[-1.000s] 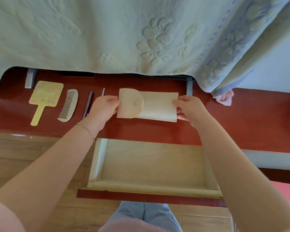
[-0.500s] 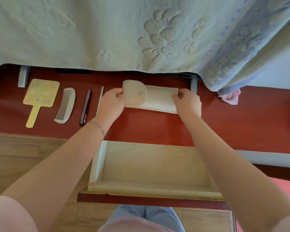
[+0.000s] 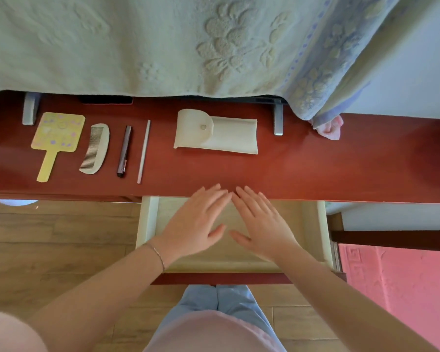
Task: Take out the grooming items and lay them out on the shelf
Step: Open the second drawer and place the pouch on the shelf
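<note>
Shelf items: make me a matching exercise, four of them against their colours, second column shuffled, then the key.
Column one:
1. hand mirror
2. comb
3. pen-like stick
4. pouch

Column two:
A. dark brown
B. cream, with a snap flap
C. yellow with purple spots
D. pale, with fine teeth

Pairs: 1-C, 2-D, 3-A, 4-B.

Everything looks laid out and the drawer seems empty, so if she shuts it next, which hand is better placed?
Neither clearly. The left hand and right hand hover open, side by side, over the middle of the open drawer, equally far from its front edge. Using both seems likeliest.
</note>
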`<state>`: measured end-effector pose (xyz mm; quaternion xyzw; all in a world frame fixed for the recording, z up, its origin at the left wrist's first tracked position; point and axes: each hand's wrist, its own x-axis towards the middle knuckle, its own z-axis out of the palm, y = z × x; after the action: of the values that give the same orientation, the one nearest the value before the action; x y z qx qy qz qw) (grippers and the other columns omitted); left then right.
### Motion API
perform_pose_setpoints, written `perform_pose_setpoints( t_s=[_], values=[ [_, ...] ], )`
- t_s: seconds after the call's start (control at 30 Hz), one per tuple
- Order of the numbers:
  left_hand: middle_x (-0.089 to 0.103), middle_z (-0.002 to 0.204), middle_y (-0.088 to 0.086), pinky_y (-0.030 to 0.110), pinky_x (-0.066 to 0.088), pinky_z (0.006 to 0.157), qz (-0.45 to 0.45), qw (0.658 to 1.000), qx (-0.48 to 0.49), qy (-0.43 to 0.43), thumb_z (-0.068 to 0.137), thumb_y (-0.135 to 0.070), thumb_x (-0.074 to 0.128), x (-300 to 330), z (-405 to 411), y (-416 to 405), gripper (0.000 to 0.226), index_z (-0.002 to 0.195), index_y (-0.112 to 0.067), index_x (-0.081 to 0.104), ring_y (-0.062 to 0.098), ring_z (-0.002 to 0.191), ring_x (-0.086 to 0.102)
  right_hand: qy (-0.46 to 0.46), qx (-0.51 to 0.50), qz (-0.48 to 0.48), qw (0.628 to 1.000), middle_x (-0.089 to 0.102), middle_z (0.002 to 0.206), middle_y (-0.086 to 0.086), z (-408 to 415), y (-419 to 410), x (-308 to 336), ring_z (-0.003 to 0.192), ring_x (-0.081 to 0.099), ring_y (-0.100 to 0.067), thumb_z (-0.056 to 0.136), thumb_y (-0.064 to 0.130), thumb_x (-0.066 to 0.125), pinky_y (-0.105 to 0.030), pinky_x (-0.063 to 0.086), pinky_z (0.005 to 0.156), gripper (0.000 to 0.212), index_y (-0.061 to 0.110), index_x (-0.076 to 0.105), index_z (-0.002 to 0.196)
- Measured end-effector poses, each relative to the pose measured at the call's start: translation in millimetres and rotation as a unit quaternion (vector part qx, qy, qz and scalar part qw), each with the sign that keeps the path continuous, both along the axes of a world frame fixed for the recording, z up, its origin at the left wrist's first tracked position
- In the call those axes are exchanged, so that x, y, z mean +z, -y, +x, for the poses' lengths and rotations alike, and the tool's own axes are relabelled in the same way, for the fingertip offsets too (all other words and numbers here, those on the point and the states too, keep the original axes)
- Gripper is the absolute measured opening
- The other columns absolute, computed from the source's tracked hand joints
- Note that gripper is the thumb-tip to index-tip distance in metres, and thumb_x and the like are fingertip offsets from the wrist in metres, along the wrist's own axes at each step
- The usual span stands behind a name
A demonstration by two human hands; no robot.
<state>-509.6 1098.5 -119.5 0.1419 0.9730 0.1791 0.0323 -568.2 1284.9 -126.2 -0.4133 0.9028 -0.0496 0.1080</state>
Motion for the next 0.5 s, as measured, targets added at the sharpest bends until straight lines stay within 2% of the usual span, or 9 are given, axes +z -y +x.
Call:
perform_pose_setpoints(
  t_s=[0.03,0.13,0.23,0.33,0.5],
  values=[
    [0.041,0.143,0.011,0.043,0.021,0.113,-0.024,0.999,-0.033,0.016,0.087,-0.047,0.043,-6.2,9.0,-3.3,0.068,0.14,-0.004,0.036,0.024,0.136,0.032,-0.002,0.009,0.019,1.0,0.037,0.148,-0.011,8.2,-5.0,-3.4,0.138,0.031,-0.026,0.083,0.06,0.036,-0.046,0.029,0.111,0.079,0.007,0.032,0.142],
    [0.029,0.151,0.012,0.042,0.014,0.116,-0.084,0.991,-0.096,0.042,0.081,-0.062,0.044,-20.3,31.9,-7.5,0.087,0.143,-0.003,0.028,0.024,0.141,0.019,0.014,0.018,0.045,0.999,0.029,0.151,-0.012,26.0,-18.5,-10.6,0.14,0.023,-0.025,0.077,0.073,0.035,-0.042,0.015,0.113,0.093,0.009,0.025,0.144],
    [0.026,0.152,0.012,0.043,0.01,0.113,-0.108,0.987,-0.109,0.052,0.076,-0.067,0.045,-29.0,47.2,-7.3,0.094,0.142,-0.004,0.03,0.024,0.142,0.013,0.034,0.016,0.053,0.998,0.019,0.154,-0.011,38.3,-28.8,-15.5,0.142,0.012,-0.024,0.072,0.077,0.037,-0.041,0.007,0.112,0.101,0.011,0.019,0.147],
    [0.022,0.153,0.011,0.042,0.009,0.112,-0.117,0.983,-0.11,0.089,0.071,-0.076,0.044,-35.7,58.1,-6.7,0.104,0.144,-0.004,0.027,0.024,0.143,0.008,0.058,0.023,0.064,0.996,0.015,0.155,-0.011,46.6,-35.9,-21.2,0.142,0.005,-0.023,0.067,0.08,0.041,-0.042,0.006,0.112,0.107,0.013,0.018,0.148],
    [0.024,0.152,0.012,0.046,0.012,0.111,-0.151,0.976,-0.137,0.083,0.064,-0.072,0.056,-41.9,64.2,-8.5,0.109,0.144,-0.003,0.027,0.026,0.142,0.011,0.059,0.068,0.083,0.992,0.008,0.156,-0.01,52.6,-40.3,-29.2,0.144,0.003,-0.024,0.063,0.073,0.057,-0.043,0.005,0.112,0.115,0.016,0.008,0.15]
  ],
)
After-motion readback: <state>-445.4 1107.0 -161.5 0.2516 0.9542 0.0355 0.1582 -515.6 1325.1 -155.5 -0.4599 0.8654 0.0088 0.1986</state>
